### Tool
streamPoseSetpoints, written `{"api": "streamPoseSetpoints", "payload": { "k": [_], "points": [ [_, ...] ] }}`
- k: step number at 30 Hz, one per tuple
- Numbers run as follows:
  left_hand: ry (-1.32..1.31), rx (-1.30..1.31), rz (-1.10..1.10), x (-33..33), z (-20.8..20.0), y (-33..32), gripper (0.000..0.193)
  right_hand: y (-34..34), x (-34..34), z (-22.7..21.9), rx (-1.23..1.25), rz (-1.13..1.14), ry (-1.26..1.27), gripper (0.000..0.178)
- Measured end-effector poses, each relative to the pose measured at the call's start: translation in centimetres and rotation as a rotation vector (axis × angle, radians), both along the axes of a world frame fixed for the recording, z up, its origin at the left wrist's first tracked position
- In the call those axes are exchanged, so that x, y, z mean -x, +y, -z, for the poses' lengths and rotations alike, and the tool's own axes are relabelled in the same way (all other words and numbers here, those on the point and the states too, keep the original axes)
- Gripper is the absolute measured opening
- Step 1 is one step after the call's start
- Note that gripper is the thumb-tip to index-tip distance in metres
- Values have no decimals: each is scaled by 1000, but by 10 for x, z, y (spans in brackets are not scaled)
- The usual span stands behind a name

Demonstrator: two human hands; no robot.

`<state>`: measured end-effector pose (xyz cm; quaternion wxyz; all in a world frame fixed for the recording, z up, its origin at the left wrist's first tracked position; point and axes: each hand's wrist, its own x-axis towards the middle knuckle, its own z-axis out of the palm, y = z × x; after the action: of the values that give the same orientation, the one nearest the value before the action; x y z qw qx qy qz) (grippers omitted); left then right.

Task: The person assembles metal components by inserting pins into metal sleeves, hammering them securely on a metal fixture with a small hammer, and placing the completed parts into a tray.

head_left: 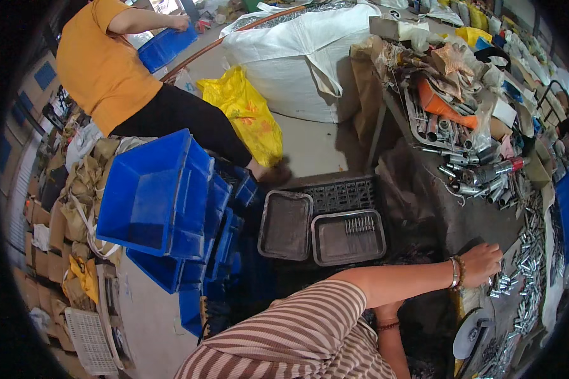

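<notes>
My left hand (482, 263) reaches far right onto a dark workbench (468, 221). A bracelet sits on its wrist. Its bent fingers rest on a scatter of small silver metal parts (528, 265), and I cannot see whether they grip any. My left arm in a striped sleeve crosses the lower middle of the view. My right hand (387, 311) is mostly hidden beneath that forearm, with a bead bracelet on its wrist; what it holds is not visible.
Two grey metal trays (286, 225) lie on a black crate (344, 191) below the bench; one holds a row of metal pieces (360, 224). Stacked blue bins (158, 196) stand left. A person in an orange shirt (101, 63) bends over another blue bin. Behind are a white sack (297, 57) and a yellow bag (246, 110).
</notes>
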<state>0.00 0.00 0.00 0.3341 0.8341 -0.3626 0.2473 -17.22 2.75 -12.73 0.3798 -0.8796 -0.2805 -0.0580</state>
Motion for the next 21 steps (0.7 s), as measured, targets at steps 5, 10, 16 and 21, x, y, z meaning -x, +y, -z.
{"api": "streamPoseSetpoints", "payload": {
  "k": [5, 10, 16, 21],
  "points": [
    [-14, -11, 3, -3, -4, 6, 34, 4, -4, 10, -72, 41, 127, 45],
    [3, 9, -9, -3, 0, 4, 28, 2, -1, 7, -172, 61, 224, 44],
    [-45, 95, 78, 3, 1, -7, 17, -3, 7, -9, -81, 57, 163, 47],
    [1, 126, 174, 3, -20, 32, 11, 1, 5, -45, -161, -98, 345, 42]
  ]
}}
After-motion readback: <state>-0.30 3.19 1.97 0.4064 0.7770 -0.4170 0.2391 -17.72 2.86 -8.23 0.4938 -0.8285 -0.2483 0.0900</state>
